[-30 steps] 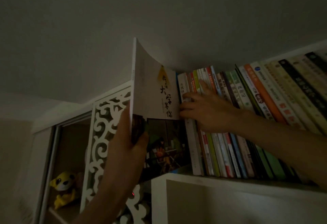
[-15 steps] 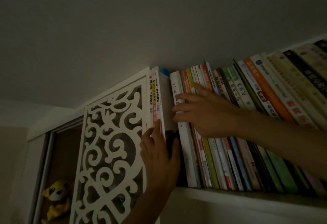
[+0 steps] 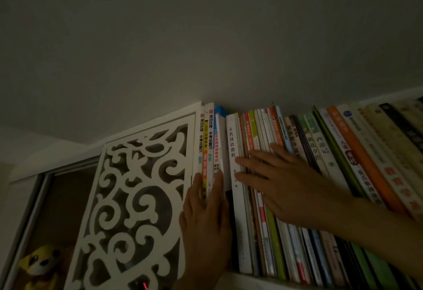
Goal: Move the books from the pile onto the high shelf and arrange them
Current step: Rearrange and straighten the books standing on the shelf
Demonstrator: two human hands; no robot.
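We look up in dim light at a high shelf (image 3: 263,278) packed with upright books (image 3: 320,152) just under the ceiling (image 3: 206,37). We count two hands. Our left hand (image 3: 206,216) lies flat on the leftmost books, its fingers (image 3: 217,184) straight and released, pressing the spines rather than gripping. There we count three tall white spines with printed characters (image 3: 209,143), then a plain white book (image 3: 223,152) with a blue corner showing at its top; its lower part looks dark.

Our right hand (image 3: 286,184) reaches in from the right, fingers spread and straight, resting across the spines in the middle of the row. Its fingertips touch a thick white book (image 3: 235,186), which stands just right of the left hand's group. Further right the spines lean to the right: green, orange, cream and black ones; they are too many and too blurred to count with certainty, roughly thirty.

To the left of the books stands one white carved panel (image 3: 137,198) with scrolling cut-outs. At the lower left corner, inside an open compartment, sits one yellow plush toy (image 3: 39,264).
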